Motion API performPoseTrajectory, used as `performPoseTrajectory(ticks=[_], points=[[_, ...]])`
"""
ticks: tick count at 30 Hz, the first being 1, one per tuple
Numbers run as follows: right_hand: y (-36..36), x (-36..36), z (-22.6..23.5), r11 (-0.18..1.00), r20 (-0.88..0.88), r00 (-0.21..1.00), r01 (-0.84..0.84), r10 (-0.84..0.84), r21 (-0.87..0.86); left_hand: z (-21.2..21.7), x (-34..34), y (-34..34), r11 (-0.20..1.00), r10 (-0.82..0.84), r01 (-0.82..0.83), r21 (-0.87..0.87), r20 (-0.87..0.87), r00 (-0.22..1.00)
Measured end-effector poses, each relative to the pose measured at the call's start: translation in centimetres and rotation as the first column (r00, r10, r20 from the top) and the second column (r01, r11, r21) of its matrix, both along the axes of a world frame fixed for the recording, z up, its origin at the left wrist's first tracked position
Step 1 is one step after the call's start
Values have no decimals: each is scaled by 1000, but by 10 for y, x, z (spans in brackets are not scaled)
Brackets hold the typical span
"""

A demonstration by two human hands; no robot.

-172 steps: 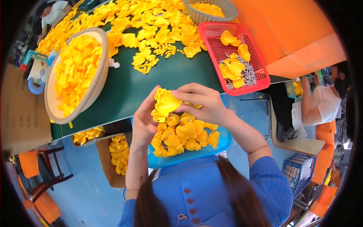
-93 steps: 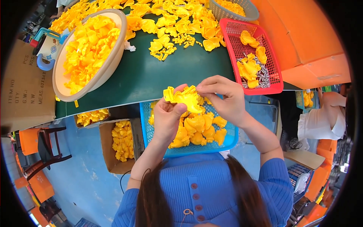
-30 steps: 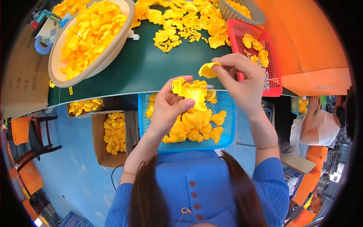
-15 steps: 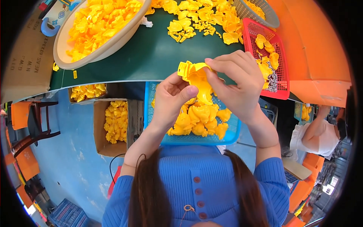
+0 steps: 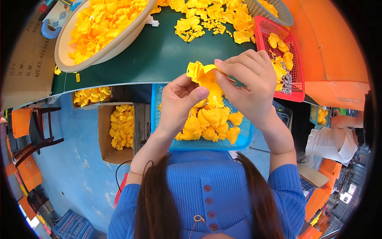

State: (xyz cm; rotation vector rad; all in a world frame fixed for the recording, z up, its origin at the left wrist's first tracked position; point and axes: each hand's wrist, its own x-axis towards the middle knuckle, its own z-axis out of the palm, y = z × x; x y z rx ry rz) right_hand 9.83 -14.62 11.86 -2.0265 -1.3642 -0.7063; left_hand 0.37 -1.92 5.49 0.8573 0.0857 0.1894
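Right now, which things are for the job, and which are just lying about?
Job, it seems:
yellow shell (left hand)
curved yellow piece (right hand)
blue basket of yellow parts
red basket, probably

Lying about, it seems:
white scrap on green table
dark chair

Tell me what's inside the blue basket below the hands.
Rounded yellow pieces lie heaped in the blue basket. The left hand, the right hand and the yellow part between them cover some of its far side; what lies under the heap cannot be seen.

On the table [image 5: 171, 47], a basin [image 5: 133, 34] stands left, and a basket [image 5: 299, 71] right, of the held part [image 5: 211, 82].
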Motion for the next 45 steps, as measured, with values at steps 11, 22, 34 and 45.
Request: performPoseTrajectory(ticks=[11, 22, 34, 45], points=[[-4, 3, -11, 999, -153, 988, -10, 2, -53, 0, 0, 2, 995, -1, 6, 99, -58, 998], [-16, 12, -21, 986, -957, 242, -62, 163, 152, -8, 6, 14, 960, -110, 137, 244, -119, 987], [-6, 15, -21, 990, -958, 271, 72, 94, 118, -26, 7, 12, 504, 135, -418, 755, 410, 902], [38, 4, -19, 984, -983, -61, 29, 176, 174, -33, 9, 23, 260, 381, -674, 691, 568, 729]])
